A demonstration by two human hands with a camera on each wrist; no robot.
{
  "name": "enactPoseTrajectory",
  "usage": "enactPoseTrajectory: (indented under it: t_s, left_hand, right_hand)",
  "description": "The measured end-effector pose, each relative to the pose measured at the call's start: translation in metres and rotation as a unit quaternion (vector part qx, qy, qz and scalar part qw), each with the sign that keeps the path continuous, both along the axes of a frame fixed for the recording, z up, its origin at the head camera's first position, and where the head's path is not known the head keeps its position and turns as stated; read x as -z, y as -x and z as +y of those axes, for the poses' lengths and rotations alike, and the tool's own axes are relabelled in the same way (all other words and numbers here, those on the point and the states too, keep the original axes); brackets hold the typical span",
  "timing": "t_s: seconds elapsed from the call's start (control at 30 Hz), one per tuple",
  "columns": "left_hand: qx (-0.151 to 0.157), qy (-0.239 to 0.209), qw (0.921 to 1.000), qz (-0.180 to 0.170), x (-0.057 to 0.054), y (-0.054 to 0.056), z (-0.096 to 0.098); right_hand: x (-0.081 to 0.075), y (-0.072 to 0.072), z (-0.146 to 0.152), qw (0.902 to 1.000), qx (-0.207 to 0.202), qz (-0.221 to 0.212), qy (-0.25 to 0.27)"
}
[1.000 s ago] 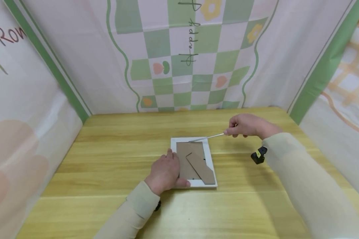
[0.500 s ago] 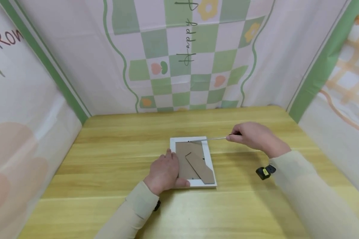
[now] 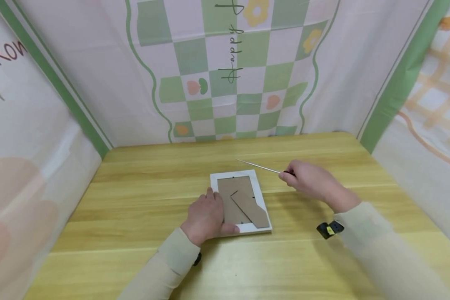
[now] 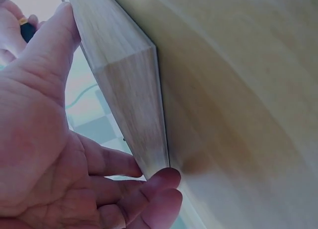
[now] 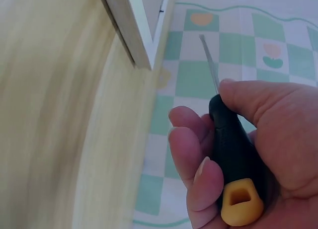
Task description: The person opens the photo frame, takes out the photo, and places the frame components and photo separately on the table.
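White frame [image 3: 257, 191], left hand [image 3: 204, 216] gripping edges [image 4: 131, 102], screwdriver [image 5: 232, 149] held apart

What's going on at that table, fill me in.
A person's left hand grips a picture frame by its near left corner; the frame lies back side up on a wooden table. The right hand holds a screwdriver, its tip clear of the frame. The brown backing is in place, with its stand lying across it and small dark tabs showing at its edges.
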State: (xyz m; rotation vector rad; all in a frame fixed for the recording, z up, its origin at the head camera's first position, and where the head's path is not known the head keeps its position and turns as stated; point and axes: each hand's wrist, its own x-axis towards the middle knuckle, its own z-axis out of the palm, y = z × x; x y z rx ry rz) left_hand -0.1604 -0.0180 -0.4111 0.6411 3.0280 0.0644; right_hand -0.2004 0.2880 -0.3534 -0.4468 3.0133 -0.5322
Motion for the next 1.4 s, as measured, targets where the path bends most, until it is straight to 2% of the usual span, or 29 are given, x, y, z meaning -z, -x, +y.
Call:
enactPoseTrajectory:
  t_s: [0.2, 0.5, 0.67, 0.77, 0.9, 1.03, 1.23, 1.4]
  left_hand:
    - [-0.009, 0.01, 0.9998, 0.014, 0.0, -0.001, 0.004]
    - [-0.03, 0.037, 0.9989, 0.006, 0.0, -0.001, 0.014]
    - [-0.042, 0.041, 0.998, 0.021, 0.0, -0.003, 0.02]
    - [-0.049, 0.048, 0.9968, 0.041, 0.001, -0.004, 0.023]
    - [-0.055, 0.071, 0.994, 0.063, 0.002, -0.005, 0.025]
    - [-0.053, 0.097, 0.9923, 0.056, -0.001, -0.006, 0.026]
    - [-0.036, 0.162, 0.985, 0.046, -0.009, -0.009, 0.026]
    - [-0.033, 0.181, 0.9818, 0.046, -0.011, -0.013, 0.026]
  right_hand:
    - [0.004, -0.003, -0.011, 0.9995, 0.003, -0.012, 0.03]
    - [0.011, -0.006, -0.022, 0.9984, 0.012, -0.021, 0.051]
    - [0.014, -0.008, -0.026, 0.9982, 0.011, -0.009, 0.058]
    - [0.015, -0.008, -0.028, 0.9984, 0.011, -0.006, 0.055]
    - [0.015, -0.009, -0.031, 0.9989, 0.01, -0.017, 0.042]
    - [0.017, -0.01, -0.031, 0.9994, 0.011, -0.021, 0.026]
    - [0.02, -0.011, -0.031, 0.9994, 0.018, -0.024, 0.02]
    - [0.022, -0.013, -0.03, 0.9994, 0.019, -0.023, 0.019]
